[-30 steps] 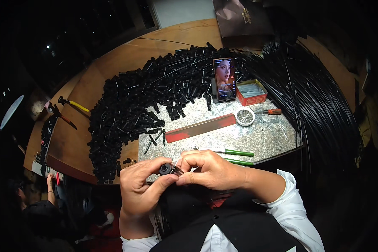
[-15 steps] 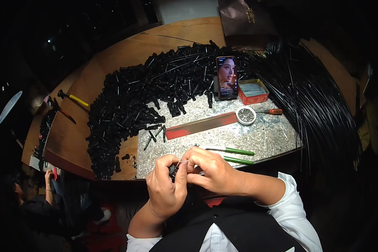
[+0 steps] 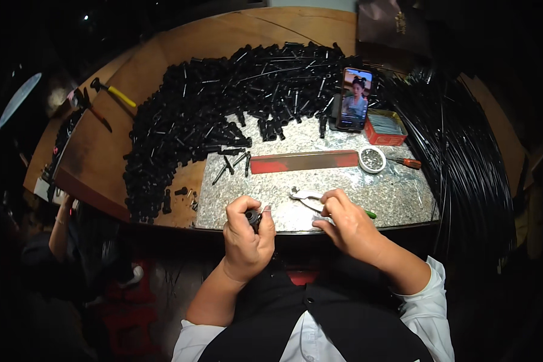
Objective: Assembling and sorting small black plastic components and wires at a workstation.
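Observation:
My left hand (image 3: 247, 238) is closed around a short black tubular part (image 3: 254, 218), its round end showing between thumb and fingers. Over the handles of green-handled pliers (image 3: 308, 195) is my right hand (image 3: 348, 224), fingers curled onto them and thumb at the near side. The pliers' silver jaws point left on the speckled slab (image 3: 271, 193), and one green handle tip shows beyond my hand. Behind both hands lies a long red and dark bar (image 3: 304, 161). A few thin black pieces (image 3: 230, 168) lie at its left end.
A large heap of black tubular parts (image 3: 187, 120) fills the back and left. Behind the slab stand a phone (image 3: 356, 99) and a red box (image 3: 385, 131), near a white bowl (image 3: 371, 159) and a screwdriver (image 3: 411, 163). Long black rods (image 3: 476, 151) lie right; a yellow-handled hammer (image 3: 122, 96) lies left.
My hands have parted: the right has left the black part and moved right onto the pliers. The left still holds the part. The whole view has shifted, and the phone's picture has changed.

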Tool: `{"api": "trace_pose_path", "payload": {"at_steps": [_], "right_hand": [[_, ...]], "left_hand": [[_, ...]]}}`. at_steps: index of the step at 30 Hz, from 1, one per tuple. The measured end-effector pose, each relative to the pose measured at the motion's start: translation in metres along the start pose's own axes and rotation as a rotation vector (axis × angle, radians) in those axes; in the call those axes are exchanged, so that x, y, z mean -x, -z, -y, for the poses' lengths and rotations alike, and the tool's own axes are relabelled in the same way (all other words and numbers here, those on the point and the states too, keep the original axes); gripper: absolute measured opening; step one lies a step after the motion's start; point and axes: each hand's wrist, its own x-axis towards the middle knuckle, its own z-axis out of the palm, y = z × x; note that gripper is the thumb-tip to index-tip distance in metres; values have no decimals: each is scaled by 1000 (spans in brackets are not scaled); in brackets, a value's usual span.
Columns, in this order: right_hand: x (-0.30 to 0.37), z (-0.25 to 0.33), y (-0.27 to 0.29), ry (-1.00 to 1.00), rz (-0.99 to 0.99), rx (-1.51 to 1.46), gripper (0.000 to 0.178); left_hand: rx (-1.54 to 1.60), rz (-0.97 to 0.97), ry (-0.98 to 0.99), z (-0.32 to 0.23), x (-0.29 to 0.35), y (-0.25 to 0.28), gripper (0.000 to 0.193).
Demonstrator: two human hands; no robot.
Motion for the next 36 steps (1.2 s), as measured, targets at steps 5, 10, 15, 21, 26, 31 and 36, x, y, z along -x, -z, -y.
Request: {"api": "trace_pose_path", "payload": {"at_steps": [5, 10, 15, 21, 26, 31, 36], "right_hand": [[5, -7, -3, -64, 22, 34, 24], [6, -9, -3, -78, 43, 62, 23], [8, -14, -7, -80, 37, 80, 22], [8, -15, -7, -105, 48, 110, 23], [6, -17, -11, -90, 84, 187, 21], [8, -21, -12, -115, 121, 263, 22], [7, -25, -14, -113, 101, 393, 22]], "left_hand": [[-1, 4, 8, 8, 4, 2, 21], [222, 8, 126, 3, 8, 8, 21], [367, -4, 270, 7, 8, 14, 25], [538, 54, 400, 15, 9, 17, 21], [561, 42, 392, 9, 14, 23, 20], [573, 57, 412, 8, 14, 21, 18], [535, 69, 421, 1, 13, 20, 15]]}}
